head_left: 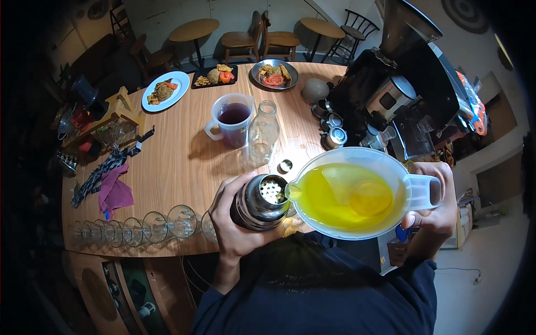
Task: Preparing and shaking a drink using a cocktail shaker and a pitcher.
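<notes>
My left hand [228, 215] is wrapped round a dark metal cocktail shaker [241, 207] with a perforated strainer top. By its handle, my right hand [441, 209] grips a translucent plastic jug [399, 167] of yellow-green liquid [340, 192]. The jug is tilted left, its spout right at the shaker's top; whether liquid is flowing I cannot tell. On the table just beyond lies a small metal cap [285, 166]. Farther off stand a clear glass bottle [264, 134] and another plastic jug [215, 129] holding dark purple liquid.
Several drinking glasses [181, 220] line the table's near left edge. Purple and patterned cloths [116, 190] lie at left, by a wooden caddy [120, 120]. A white plate [152, 103], black tray [223, 82] and metal plate [291, 82] hold food. A coffee grinder [385, 84] stands at right.
</notes>
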Motion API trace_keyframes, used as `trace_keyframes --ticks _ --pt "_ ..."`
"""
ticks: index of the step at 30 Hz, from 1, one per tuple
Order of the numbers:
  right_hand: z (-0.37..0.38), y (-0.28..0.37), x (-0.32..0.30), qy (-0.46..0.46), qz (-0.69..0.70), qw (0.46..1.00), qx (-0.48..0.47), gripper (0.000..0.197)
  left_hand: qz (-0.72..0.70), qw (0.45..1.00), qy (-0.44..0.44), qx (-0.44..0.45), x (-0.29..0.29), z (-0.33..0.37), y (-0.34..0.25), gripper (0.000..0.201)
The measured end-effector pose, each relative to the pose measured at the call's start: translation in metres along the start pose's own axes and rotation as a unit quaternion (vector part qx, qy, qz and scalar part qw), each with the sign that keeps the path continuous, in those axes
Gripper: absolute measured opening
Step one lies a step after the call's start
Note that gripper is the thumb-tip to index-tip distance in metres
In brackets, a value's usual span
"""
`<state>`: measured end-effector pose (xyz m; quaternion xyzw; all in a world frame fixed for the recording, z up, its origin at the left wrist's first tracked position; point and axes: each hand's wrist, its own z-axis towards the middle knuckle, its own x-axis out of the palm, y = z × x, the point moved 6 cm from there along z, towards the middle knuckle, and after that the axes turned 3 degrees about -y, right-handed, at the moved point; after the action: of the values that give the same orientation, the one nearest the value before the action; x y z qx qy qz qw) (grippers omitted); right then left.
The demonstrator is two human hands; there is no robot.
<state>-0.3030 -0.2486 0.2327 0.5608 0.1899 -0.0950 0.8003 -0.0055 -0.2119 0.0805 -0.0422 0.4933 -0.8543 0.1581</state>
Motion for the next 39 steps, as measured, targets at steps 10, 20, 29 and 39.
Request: trace_keyframes --ticks 10,20,29,39 --pt "-0.0038 -0.0041 -0.0024 -0.022 -0.003 1.000 0.015 0.064 0.002 1.000 0.002 0.008 0.0008 -0.0003 0.0015 0.087" --pt "-0.0051 -0.0034 -0.0013 -0.043 -0.009 0.999 0.012 0.065 0.009 1.000 0.002 0.004 0.0010 -0.0004 0.0005 0.084" --pt "-0.0012 -0.0037 0.0024 0.004 -0.008 1.000 0.022 0.064 0.030 0.999 0.038 0.023 0.0010 -0.0024 0.0036 0.092" --pt "-0.0064 -0.0066 0.0001 -0.040 -0.014 0.999 0.025 0.067 -0.002 1.000 -0.002 -0.008 0.0016 -0.0014 0.0035 0.084"
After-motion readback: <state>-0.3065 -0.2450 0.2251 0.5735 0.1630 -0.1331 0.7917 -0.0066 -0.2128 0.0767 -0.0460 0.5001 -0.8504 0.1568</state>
